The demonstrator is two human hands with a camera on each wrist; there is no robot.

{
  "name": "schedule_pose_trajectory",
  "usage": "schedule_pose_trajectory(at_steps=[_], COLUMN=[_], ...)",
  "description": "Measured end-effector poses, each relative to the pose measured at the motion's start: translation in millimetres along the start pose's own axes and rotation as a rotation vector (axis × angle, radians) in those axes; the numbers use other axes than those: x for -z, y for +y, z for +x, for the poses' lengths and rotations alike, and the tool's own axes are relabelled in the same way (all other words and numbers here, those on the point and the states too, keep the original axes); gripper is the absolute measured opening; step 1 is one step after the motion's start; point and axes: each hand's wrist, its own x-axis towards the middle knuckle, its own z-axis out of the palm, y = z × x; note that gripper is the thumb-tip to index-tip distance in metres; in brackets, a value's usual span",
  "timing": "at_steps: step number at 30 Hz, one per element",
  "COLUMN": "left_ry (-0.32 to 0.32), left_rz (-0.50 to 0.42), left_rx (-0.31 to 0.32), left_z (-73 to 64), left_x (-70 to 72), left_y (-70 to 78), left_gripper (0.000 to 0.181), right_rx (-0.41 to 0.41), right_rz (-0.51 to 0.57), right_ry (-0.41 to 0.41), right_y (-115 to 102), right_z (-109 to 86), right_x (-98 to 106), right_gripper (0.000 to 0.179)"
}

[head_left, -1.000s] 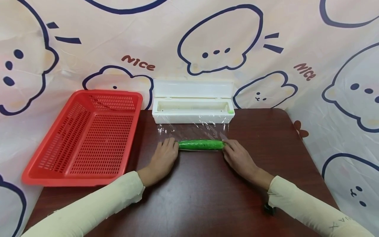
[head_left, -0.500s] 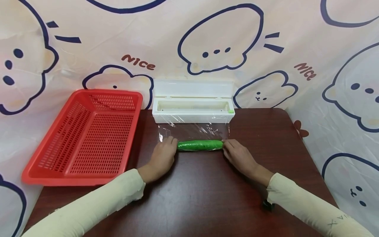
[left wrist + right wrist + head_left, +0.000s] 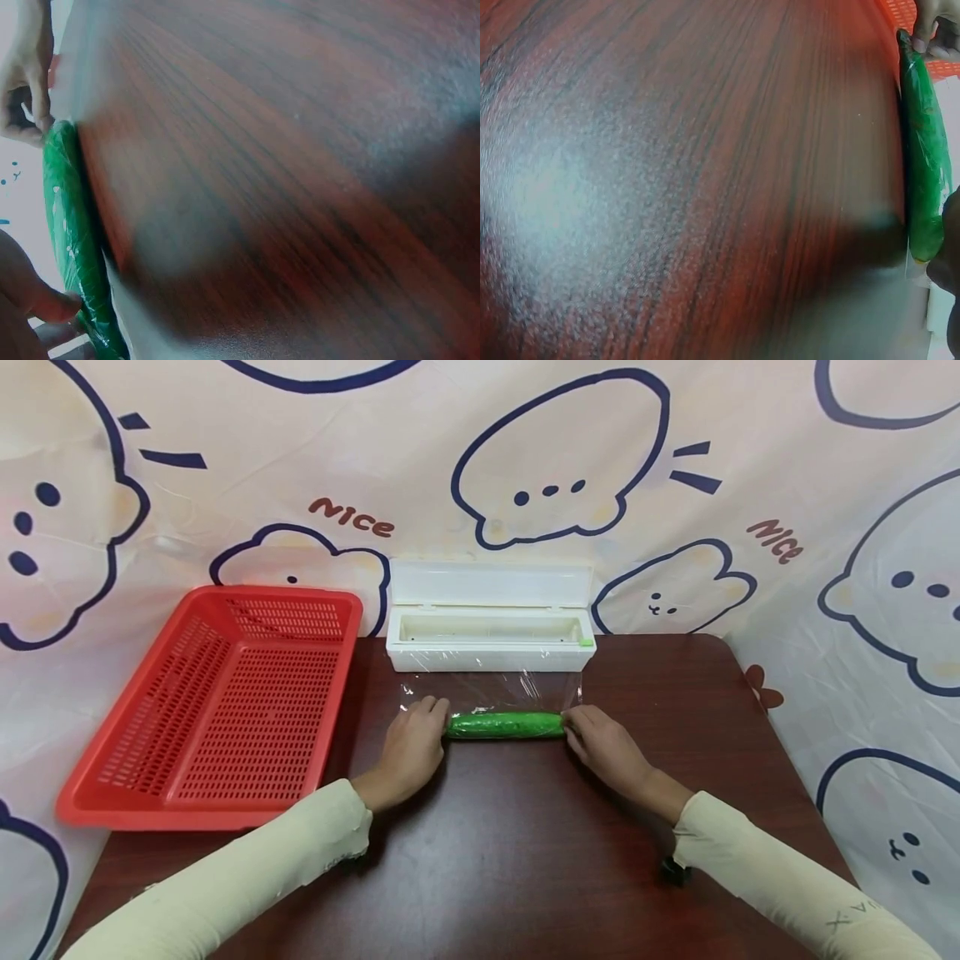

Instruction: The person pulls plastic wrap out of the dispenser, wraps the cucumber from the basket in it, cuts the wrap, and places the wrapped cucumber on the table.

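Observation:
A long green cucumber point(image 3: 506, 725) lies crosswise in front of the dispenser box, with shiny cling film around it. More of the clear cling film point(image 3: 487, 691) stretches from the cucumber back to the white box point(image 3: 491, 658). My left hand point(image 3: 411, 745) pinches the cucumber's left end; in the left wrist view its thumb point(image 3: 54, 306) presses on the wrapped skin. At the other end, my right hand point(image 3: 609, 750) holds the tip between thumb and fingers. In the right wrist view a bit of film sticks out past the cucumber's near tip point(image 3: 921, 259).
The box's lid point(image 3: 491, 585) stands raised against the patterned wall sheet, and a small green piece point(image 3: 586, 642) sits at its right front. A red plastic basket point(image 3: 341, 693) stands at the left of the dark wooden table point(image 3: 517, 860).
Both hands and the cucumber have shifted slightly to the left, then a little toward the box. The left hand has changed its hold on the left end a little.

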Motion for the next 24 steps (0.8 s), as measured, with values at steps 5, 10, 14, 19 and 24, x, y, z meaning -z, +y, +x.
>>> schedule_pose_trajectory(at_steps=[5, 10, 14, 19, 24], left_ry=[-0.025, -0.051, -0.041, -0.028, -0.030], left_rz=[-0.017, -0.045, -0.045, -0.039, -0.032], left_rx=[0.019, 0.037, 0.030, 0.026, 0.030], left_z=[0.7, 0.6, 0.1, -0.4, 0.2], left_x=[1.3, 3.4, 3.9, 4.5, 7.2], left_y=[0.8, 0.5, 0.6, 0.3, 1.1], left_gripper=[0.025, 0.032, 0.034, 0.034, 0.038], right_rx=[0.065, 0.111, 0.111, 0.098, 0.117], right_rz=[-0.040, -0.051, -0.045, -0.024, -0.043], right_ry=[0.007, 0.004, -0.028, -0.055, -0.035], right_y=[2.2, 3.7, 4.5, 4.6, 4.9], right_z=[-1.8, -3.4, -4.7, -5.2, -4.3], right_x=[0.4, 1.7, 2.8, 3.9, 1.3], right_gripper=[0.020, 0.023, 0.030, 0.040, 0.041])
